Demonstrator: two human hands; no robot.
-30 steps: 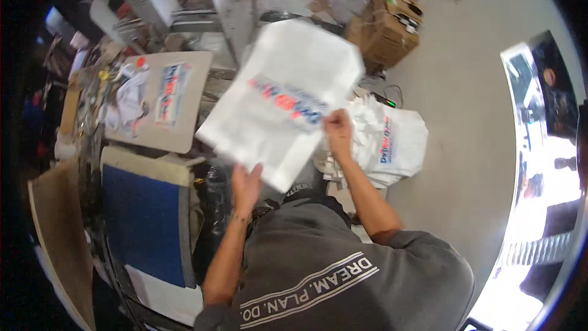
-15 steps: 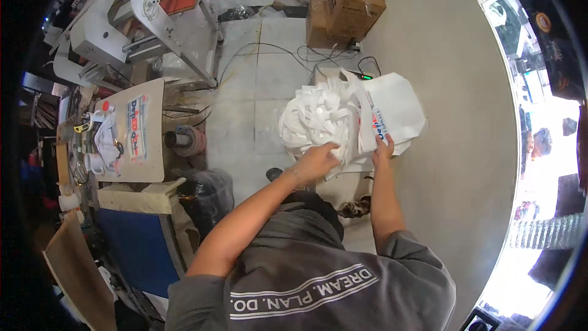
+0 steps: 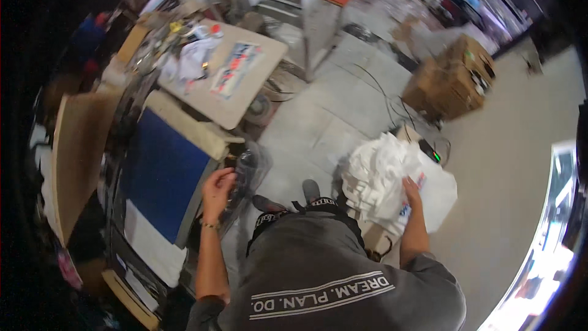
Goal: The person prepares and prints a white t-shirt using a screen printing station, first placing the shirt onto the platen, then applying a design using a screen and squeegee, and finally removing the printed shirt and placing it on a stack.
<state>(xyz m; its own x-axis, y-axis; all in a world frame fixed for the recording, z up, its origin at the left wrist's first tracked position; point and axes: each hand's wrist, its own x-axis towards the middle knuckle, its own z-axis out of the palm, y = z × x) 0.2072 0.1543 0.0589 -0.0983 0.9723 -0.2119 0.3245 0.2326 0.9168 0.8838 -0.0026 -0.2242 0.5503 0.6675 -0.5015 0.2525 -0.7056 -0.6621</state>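
Observation:
A heap of white cloth bags (image 3: 441,187) with tangled white straps (image 3: 373,175) sits low on my right; coloured print shows on the top bag. My right hand (image 3: 412,195) grips the printed bag's near part, though the fingertips are partly hidden. Over on the left, my left hand (image 3: 217,191) hovers near the edge of a blue flat board (image 3: 162,165). Its fingers are loosely bent and apart, and nothing shows in them. Slight blur softens the hand.
A pale work board (image 3: 257,89) bearing a printed sheet (image 3: 236,67) stands ahead on the left. Cardboard boxes (image 3: 444,83) stand at the back right, with cables on the floor. Dark clear-plastic wrapping (image 3: 251,168) lies beside my left hand. A wooden panel (image 3: 82,159) stands far left.
My left hand has left the bag straps and swung left toward the blue board. My right hand stays at the bags. The view has turned left.

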